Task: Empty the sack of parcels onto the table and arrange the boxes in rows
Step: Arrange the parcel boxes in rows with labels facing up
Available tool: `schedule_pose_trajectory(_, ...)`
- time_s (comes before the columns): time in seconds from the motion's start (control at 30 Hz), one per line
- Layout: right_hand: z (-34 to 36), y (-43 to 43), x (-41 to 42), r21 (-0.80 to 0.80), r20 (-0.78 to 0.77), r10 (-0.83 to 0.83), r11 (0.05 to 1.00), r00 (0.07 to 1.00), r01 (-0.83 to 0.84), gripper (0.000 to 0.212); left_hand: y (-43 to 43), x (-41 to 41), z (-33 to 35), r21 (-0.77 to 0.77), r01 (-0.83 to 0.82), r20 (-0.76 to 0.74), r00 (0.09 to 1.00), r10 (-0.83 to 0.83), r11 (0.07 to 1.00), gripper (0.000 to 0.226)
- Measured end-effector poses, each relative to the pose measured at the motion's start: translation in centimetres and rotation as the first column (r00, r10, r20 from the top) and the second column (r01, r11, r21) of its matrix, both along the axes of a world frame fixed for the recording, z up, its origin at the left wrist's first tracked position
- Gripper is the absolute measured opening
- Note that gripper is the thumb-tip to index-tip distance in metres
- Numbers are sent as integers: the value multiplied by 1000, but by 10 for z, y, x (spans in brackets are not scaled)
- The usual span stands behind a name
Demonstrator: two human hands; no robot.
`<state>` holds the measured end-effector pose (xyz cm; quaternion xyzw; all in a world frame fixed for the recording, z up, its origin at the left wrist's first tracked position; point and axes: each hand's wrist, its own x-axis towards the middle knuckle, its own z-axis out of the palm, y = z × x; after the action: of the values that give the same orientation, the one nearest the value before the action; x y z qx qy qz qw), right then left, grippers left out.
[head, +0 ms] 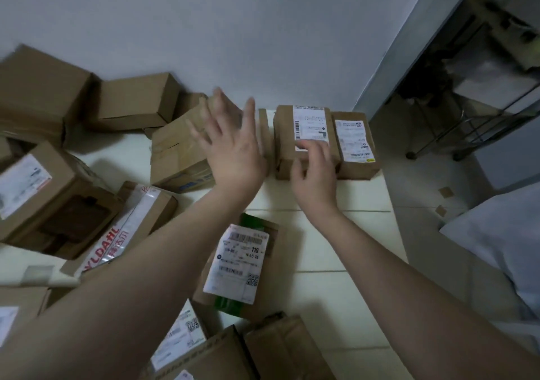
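left hand [233,153] spread flat over taped box [175,151] (blurred), right hand [315,175] gripping labelled box [304,125] on white table [344,233]

- Taped box [157,204], at 8 o'clock: its white tape [117,233] carries red capitals "YLDAHL", the word's start covered, with red Chinese characters beside them.
- Flat parcel [273,233], at 6 o'clock: its shipping label [236,262] shows a bold "110", under it what looks like "H-LC-76", plus barcodes and a QR code.
- Tall box [285,140] and end box [359,169], at 1 o'clock: white labels with barcodes, print too small to read.
- Labels elsewhere: blurred, unreadable.
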<state>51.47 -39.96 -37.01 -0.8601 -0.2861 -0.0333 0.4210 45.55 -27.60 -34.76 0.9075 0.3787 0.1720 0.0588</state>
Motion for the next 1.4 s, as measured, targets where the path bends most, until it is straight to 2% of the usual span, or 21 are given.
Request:
schedule_pose_trajectory(0.07,9,23,-19,-148,-38,141,978,989,-145,37,24,-20,-5,-120,-67,-138,989,50,991,70)
schedule_pose_trajectory(0.1,9,32,-26,-206,-44,154,965,987,-160,39,35,-32,-5,-121,-59,-127,991,43,991,64)
schedule_pose_trajectory(0.23,12,52,-36,-304,4,-16,952,1000,17,43,64,-78,15,-256,119,225,972,-61,959,63)
schedule_pose_trajectory(0.3,13,63,-34,-364,19,-64,929,998,66,48,75,-91,23,-386,109,392,918,56,916,58)
schedule_pose_trajectory(0.37,11,75,-31,-476,-29,-57,879,998,36,52,84,-102,21,-578,62,489,825,284,814,48)
schedule_pose_trajectory(0.47,8,93,-27,-622,-97,-57,783,994,-16,55,96,-124,0,-751,-49,438,709,553,658,46)
schedule_pose_trajectory(0.57,5,110,-29,-660,-11,-83,749,996,55,58,103,-136,-17,-792,-138,321,734,599,595,54)
schedule_pose_trajectory(0.67,5,122,-32,-664,19,-177,733,984,145,60,108,-135,-18,-776,-116,317,778,542,620,63)
schedule_pose_trajectory(0.77,5,125,-29,-606,3,-262,767,965,210,52,120,-129,-12,-765,-34,387,773,502,644,57)
schedule_pose_trajectory(0.9,14,113,-20,-397,-35,-337,868,941,297,40,140,-118,1,-778,70,475,718,510,625,49)
schedule_pose_trajectory(0.97,17,102,-17,-278,-59,-360,902,931,331,43,147,-112,5,-793,112,496,690,528,599,48)
schedule_pose_trajectory(1.03,17,92,-17,-213,5,-298,933,955,292,48,150,-103,8,-796,141,498,706,504,589,51)
schedule_pose_trajectory(1.13,20,89,-20,-203,89,-154,964,984,169,50,144,-88,11,-781,168,499,747,439,602,53)
schedule_pose_trajectory(1.2,27,92,-22,-181,95,-128,973,987,144,48,143,-82,13,-779,169,493,761,422,604,52)
schedule_pose_trajectory(1.27,33,92,-23,-155,125,-129,977,984,148,47,141,-78,15,-802,205,483,775,407,561,56)
schedule_pose_trajectory(1.33,36,89,-23,-206,189,-97,969,977,137,49,135,-74,12,-806,212,442,836,325,552,68)
schedule_pose_trajectory(1.4,33,84,-28,-318,236,-25,943,971,101,53,125,-71,4,-778,125,359,893,272,615,84)
